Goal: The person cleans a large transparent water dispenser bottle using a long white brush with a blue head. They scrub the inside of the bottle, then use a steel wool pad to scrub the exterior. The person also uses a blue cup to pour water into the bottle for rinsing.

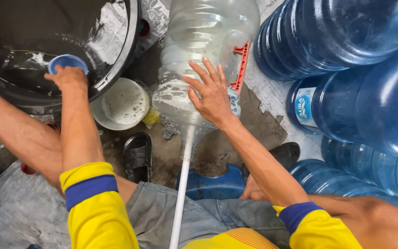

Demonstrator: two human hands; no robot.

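My left hand [68, 76] grips a small blue cup [67, 61] over the water inside a large black tub [116, 55] at the upper left. My right hand [212, 92], fingers spread, rests flat on the side of a clear plastic water jug [199, 41] that lies tilted in front of me, soapy inside, with a red handle [242, 64] on its right side. A white rod [183, 184] runs from the jug's neck down toward my lap.
Several big blue water jugs [346, 69] are stacked on the right. A white bowl of soapy water [124, 103], a yellow sponge [151, 118] and a scrub pad [168, 129] lie on the wet ground. A black sandal [137, 156] and a blue stool [215, 184] are near my legs.
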